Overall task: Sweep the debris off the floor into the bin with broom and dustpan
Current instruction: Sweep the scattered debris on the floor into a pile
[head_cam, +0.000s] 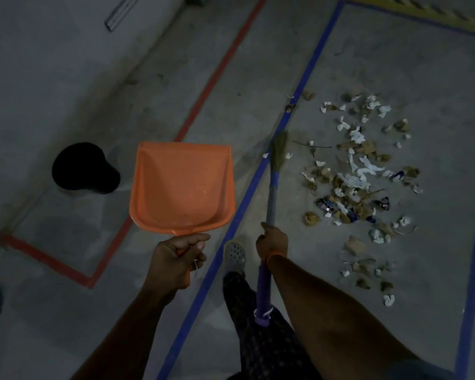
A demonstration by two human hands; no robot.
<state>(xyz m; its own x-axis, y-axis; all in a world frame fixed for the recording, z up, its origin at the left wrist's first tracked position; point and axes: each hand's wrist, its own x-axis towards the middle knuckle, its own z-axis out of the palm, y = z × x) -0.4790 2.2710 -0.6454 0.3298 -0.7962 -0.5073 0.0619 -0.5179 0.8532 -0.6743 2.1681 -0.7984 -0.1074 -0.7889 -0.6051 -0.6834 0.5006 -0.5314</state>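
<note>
A person's left hand (176, 259) grips the handle of an empty orange plastic dustpan (182, 187), held up in the air. The right hand (272, 242) is wrapped round a purple-handled straw broom (270, 193). Scattered paper-and-leaf debris (359, 176) lies right of the broom tip, inside blue floor tape (247, 198); the black round bin (84, 168) stands well apart, left. Best to gather the scraps into one tight pile with short strokes before lowering the pan.

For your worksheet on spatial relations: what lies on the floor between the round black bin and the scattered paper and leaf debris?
In the head view, a red tape line and a blue tape line cross the bare concrete between the black bin and the debris.
</note>
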